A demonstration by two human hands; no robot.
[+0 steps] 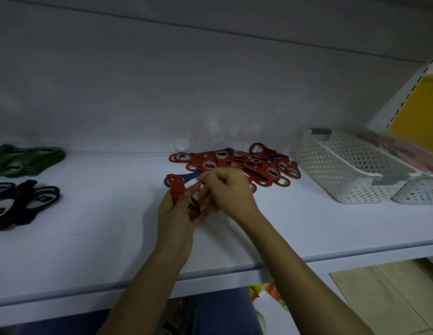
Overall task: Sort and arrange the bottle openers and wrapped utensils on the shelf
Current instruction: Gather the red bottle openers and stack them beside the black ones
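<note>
shelf (pixel 89 250): smooth matt white | basket (pixel 343 175): perforated white plastic

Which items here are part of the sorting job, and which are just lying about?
In the job: red opener pile, red opener gripped in the left hand, blue opener beside it, green stack, dark stack.
Lying about: white perforated basket, yellow panel, cardboard under the shelf.

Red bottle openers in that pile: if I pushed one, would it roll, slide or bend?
Probably slides rather than rolls: the red bottle openers lie flat on the smooth shelf. Likely stiff and light: one sticks straight out of the left hand without drooping. Their loops overlap, so pushing one may drag neighbours.
</note>
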